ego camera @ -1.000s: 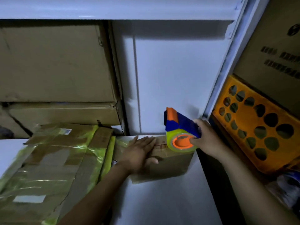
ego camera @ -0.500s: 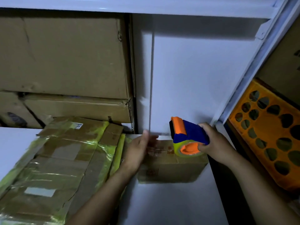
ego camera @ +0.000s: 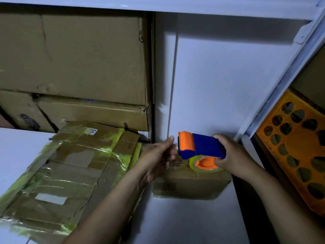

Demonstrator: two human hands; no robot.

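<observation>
- The box [ego camera: 193,185] sits on the shelf [ego camera: 193,222], under both hands.
- The right hand [ego camera: 235,155] grips the tape gun [ego camera: 204,147] just above it.
- The left hand [ego camera: 156,155] is at the gun's front; pinching tape or not, I cannot tell.
- Taping looks barely begun.

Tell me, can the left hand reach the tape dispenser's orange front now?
Probably yes: the left hand is right beside the tape dispenser, held by the right hand, and nothing lies between them.
</observation>
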